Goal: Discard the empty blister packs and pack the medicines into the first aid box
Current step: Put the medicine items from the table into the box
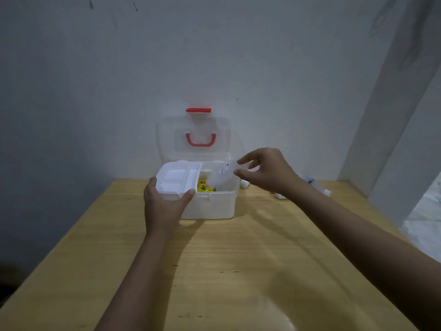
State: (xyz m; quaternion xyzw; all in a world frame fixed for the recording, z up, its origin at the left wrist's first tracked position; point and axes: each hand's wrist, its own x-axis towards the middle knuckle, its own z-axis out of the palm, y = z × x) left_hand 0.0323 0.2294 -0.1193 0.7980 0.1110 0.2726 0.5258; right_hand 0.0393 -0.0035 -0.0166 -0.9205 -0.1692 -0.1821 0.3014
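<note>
A white first aid box (214, 206) stands open at the far middle of the wooden table, its clear lid (167, 137) with a red handle leaning back against the wall. My left hand (164, 204) grips the white inner tray (177, 177), which sits over the box's left half. My right hand (265, 172) pinches the top of a translucent white bottle with a label (222, 175), tilted with its lower end inside the box's right half. A yellow medicine pack (204, 186) lies inside the box beneath it.
Several small white medicine items (244, 183) and a bottle (315, 185) lie on the table (238, 259) to the right of the box, partly hidden by my right arm. A wall stands close behind the box, and the table's right edge runs along a wall corner.
</note>
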